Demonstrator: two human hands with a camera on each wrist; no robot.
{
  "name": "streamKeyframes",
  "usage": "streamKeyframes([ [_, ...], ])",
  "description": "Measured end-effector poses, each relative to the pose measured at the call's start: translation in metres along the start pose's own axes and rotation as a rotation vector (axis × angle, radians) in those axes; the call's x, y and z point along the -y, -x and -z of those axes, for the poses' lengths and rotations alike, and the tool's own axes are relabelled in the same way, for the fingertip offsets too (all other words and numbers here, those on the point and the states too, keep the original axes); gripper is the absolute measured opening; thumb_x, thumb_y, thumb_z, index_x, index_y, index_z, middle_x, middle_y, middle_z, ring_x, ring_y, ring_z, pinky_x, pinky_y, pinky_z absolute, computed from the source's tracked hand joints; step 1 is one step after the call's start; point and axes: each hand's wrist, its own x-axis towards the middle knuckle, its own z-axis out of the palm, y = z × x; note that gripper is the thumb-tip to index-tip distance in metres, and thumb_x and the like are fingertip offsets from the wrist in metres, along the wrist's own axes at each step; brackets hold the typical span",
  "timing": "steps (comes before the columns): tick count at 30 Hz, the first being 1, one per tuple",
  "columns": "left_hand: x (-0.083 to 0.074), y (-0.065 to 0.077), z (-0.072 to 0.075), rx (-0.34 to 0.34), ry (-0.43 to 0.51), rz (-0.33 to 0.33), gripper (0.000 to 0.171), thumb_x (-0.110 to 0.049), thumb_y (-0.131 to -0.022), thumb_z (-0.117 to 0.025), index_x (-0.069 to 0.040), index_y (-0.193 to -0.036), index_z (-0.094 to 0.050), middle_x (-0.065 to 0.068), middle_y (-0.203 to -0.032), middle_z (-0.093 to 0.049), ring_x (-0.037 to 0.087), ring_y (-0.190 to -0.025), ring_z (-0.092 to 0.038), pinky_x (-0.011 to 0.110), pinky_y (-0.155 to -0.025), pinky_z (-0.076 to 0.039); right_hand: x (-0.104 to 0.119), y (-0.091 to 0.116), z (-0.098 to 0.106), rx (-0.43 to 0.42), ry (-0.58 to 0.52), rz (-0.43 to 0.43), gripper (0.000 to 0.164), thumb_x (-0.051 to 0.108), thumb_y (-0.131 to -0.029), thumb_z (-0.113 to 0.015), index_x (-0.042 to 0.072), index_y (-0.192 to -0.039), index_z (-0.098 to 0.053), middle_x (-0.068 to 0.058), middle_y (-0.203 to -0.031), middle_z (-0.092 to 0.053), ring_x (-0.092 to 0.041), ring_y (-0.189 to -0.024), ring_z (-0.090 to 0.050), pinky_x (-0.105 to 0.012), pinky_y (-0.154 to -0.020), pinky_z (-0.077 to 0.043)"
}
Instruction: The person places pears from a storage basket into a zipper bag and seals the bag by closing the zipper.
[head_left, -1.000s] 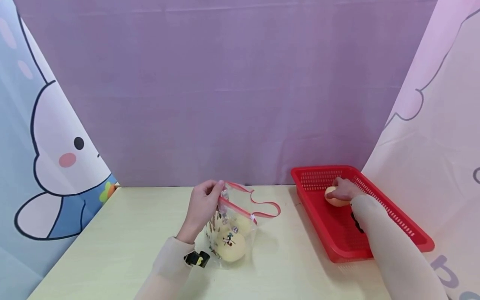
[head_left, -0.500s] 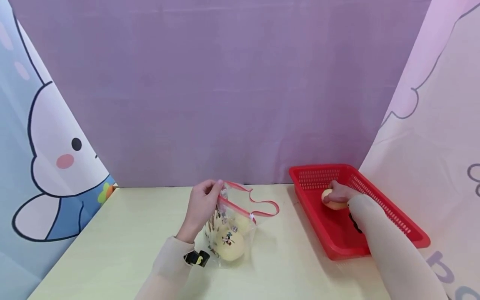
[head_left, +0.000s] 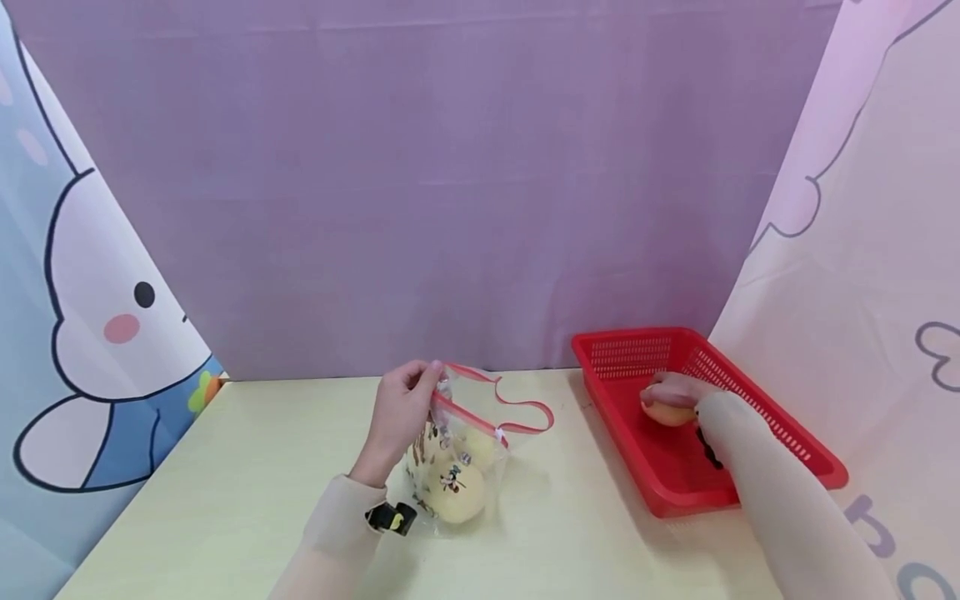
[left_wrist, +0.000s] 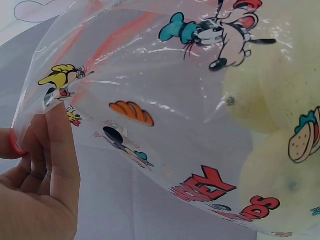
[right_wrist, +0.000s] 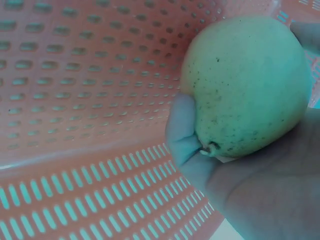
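In the head view my left hand (head_left: 401, 421) pinches the rim of a clear zip bag (head_left: 491, 467) printed with cartoon figures and trimmed in red. The bag stands on the table with its mouth parted, and several pale yellow pears (left_wrist: 272, 175) show through its side in the left wrist view. Over at the right, my right hand (head_left: 681, 389) is inside the red basket (head_left: 675, 502). Its fingers curl round a yellow pear (right_wrist: 245, 85) with a short stem and dark specks, seen closely in the right wrist view.
The pale yellow table (head_left: 225, 500) carries the bag and the basket. A purple cloth (head_left: 450, 183) hangs behind it. Printed cartoon sheets flank the left and right sides, the right one close to the basket.
My right hand has turned further over the pear while staying in the basket. The left hand keeps its pinch on the bag. The whole head view has shifted slightly.
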Motion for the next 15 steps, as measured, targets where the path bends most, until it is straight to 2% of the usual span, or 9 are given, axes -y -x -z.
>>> streamKeyframes([
  [3, -0.001, 0.000, 0.000, -0.001, 0.003, -0.003, 0.030, -0.025, -0.106, -0.057, -0.001, -0.094, -0.072, 0.008, -0.070, -0.057, 0.019, -0.053, -0.054, 0.028, -0.051, -0.052, 0.003, 0.002, 0.001, -0.007, 0.015, 0.014, 0.107, 0.049, -0.073, -0.084, 0.008, -0.156, -0.031, -0.024, -0.142, -0.039, -0.047, -0.123, -0.044, -0.058, -0.090, -0.054],
  [8, -0.002, 0.000, 0.000, 0.001, 0.004, -0.004, 0.031, -0.024, -0.106, -0.057, 0.000, -0.095, -0.072, 0.008, -0.070, -0.057, 0.018, -0.052, -0.054, 0.028, -0.052, -0.053, 0.010, 0.002, -0.001, -0.023, 0.104, 0.085, 0.107, 0.052, -0.072, -0.086, 0.002, -0.151, -0.033, -0.025, -0.138, -0.044, -0.047, -0.121, -0.046, -0.058, -0.088, -0.055],
  [11, -0.001, 0.000, 0.000, -0.002, 0.000, -0.003, 0.031, -0.024, -0.106, -0.058, 0.002, -0.096, -0.072, 0.007, -0.071, -0.057, 0.017, -0.053, -0.054, 0.028, -0.052, -0.052, 0.016, 0.002, -0.001, -0.043, 0.141, 0.148, 0.097, 0.047, -0.076, -0.083, -0.002, -0.146, -0.038, -0.024, -0.133, -0.049, -0.044, -0.118, -0.049, -0.058, -0.090, -0.053],
  [15, -0.001, 0.001, 0.002, -0.005, -0.002, -0.002, 0.032, -0.024, -0.106, -0.057, 0.003, -0.097, -0.071, 0.007, -0.071, -0.057, 0.017, -0.053, -0.054, 0.028, -0.052, -0.053, 0.022, 0.002, -0.002, -0.054, 0.127, 0.197, 0.082, 0.040, -0.081, -0.080, -0.004, -0.140, -0.044, -0.019, -0.122, -0.056, -0.035, -0.109, -0.055, -0.050, -0.087, -0.054],
])
